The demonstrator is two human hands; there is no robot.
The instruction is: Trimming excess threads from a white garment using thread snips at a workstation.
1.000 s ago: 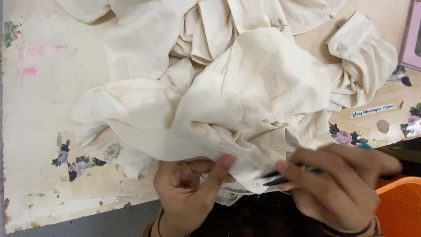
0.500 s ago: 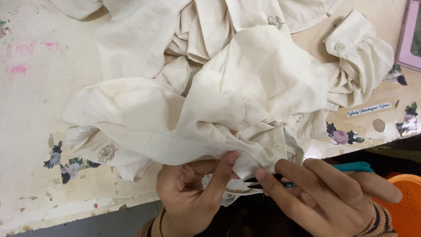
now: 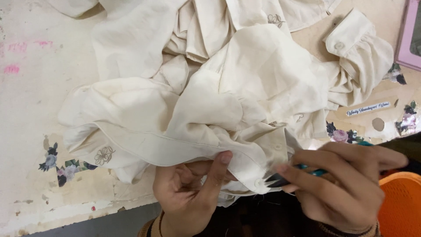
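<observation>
My left hand (image 3: pixel 188 193) pinches the hem of the cream shirt (image 3: pixel 210 101) heaped across mid-frame; my right hand (image 3: pixel 346 188), lower right, grips small snips (image 3: pixel 280 179) at a button (image 3: pixel 258 181).

Two hands are seen at the lower edge of the frame: the left hand (image 3: pixel 188 193) and the right hand (image 3: pixel 346 188). One cream garment (image 3: pixel 219 101) is counted on one table (image 3: pixel 30 109), with one small pair of snips (image 3: pixel 285 179), one orange basket (image 3: pixel 401 204) at lower right, and two flower stickers (image 3: pixel 57 164) (image 3: pixel 340 135).
</observation>
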